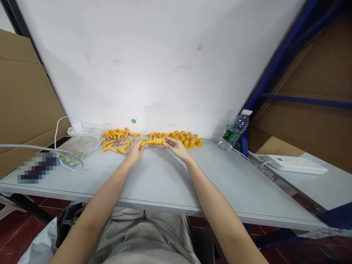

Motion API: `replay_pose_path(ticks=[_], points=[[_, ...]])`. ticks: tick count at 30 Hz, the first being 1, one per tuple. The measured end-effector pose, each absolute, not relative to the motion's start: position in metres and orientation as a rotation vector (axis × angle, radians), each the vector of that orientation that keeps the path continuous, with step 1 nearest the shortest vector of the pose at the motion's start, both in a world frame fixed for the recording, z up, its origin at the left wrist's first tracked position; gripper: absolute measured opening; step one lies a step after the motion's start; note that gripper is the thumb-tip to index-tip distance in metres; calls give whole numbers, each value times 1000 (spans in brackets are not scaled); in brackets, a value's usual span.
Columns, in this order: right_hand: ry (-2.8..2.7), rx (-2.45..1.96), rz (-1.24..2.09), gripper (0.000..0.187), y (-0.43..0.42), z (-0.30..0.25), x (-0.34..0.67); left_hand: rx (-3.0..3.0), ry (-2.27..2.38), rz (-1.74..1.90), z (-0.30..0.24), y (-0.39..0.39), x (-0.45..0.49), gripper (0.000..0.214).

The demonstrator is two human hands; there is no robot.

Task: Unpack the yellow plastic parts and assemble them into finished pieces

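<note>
The left hand [136, 149] and the right hand [177, 146] hold a yellow part [155, 141] between them, each with the fingertips closed on one end. The part lies level at the far side of the table [165, 183], between the T-pieces [117, 141] and the caps [189, 140].

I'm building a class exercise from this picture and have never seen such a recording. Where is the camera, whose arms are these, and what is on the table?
The camera sits on a person's head and looks down, so both bare arms are the wearer's own. The left hand and right hand hold one yellow piece between them by its ends, low over the grey table. Behind it lie yellow T-shaped parts, a cluster of yellow caps, a plastic bag and a water bottle. A power strip lies on the next table.
</note>
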State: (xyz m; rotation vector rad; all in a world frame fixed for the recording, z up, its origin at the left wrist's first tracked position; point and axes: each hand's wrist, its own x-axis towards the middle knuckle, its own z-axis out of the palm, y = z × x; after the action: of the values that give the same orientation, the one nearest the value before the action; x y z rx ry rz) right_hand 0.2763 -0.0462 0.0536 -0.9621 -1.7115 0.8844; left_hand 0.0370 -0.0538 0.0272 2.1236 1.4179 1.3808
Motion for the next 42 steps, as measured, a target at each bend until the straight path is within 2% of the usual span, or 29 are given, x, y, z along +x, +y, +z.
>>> replay_pose_path(ticks=[5,10,18,26,32,36,42], points=[[-1702,-974,883,65,-49,57,274,2162,1430,1366,29,-56,37,24],[-1669,-1001,909,59,-54,60,268,2196,1415,1355,30,-57,38,23],[-1479,-1025,1056,64,-57,61,256,2197,1387,1346,30,-57,39,24],[-1306,-1327,1175,57,-68,74,249,2211,1395,1329,30,-59,41,25],[-1492,-1251,1151,50,-72,82,265,2228,1432,1342,31,-58,39,25],[-1703,-1105,1101,65,-66,75,276,2204,1433,1333,31,-58,39,25],[-1675,-1102,1068,54,-61,69,274,2173,1428,1329,31,-59,40,25]])
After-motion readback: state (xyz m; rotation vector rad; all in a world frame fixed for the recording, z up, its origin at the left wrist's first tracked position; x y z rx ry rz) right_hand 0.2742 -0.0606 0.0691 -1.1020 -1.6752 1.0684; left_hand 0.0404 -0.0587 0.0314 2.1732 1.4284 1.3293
